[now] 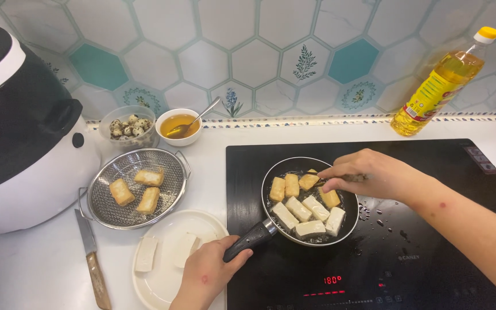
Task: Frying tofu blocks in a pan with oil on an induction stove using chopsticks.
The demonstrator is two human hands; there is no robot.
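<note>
Worktop, viewed from above. At far left stands a black-and-white cooker (18, 126). Beside it, against the tiled wall, a clear bowl (128, 126) holds speckled eggs, and a white bowl (180, 126) holds amber liquid with a spoon (199, 117) leaning in it. A wire strainer (136, 186) in front carries three browned tofu pieces. Below it, a white plate (170, 261) bears two raw white slabs, and a knife (93, 258) lies just left of the plate, blade toward the strainer. An oil bottle (440, 83) with a yellow cap leans at the back right, well apart from the pan. The black hob (409, 258) shows a red display at its front edge and scattered oil spatter right of the pan. The pan (311, 201) sits on the hob's left half; it holds nine or so tofu blocks (308, 204), the back row golden, the front row pale, lying in oil. The left hand (208, 275) is closed round the pan's dark handle (251, 238), partly over the plate's rim. The right hand (374, 172) hovers over the pan's back right edge, fingers pinched on a thin utensil, blurred, its tip at a golden block; the hand hides part of the rim.
</note>
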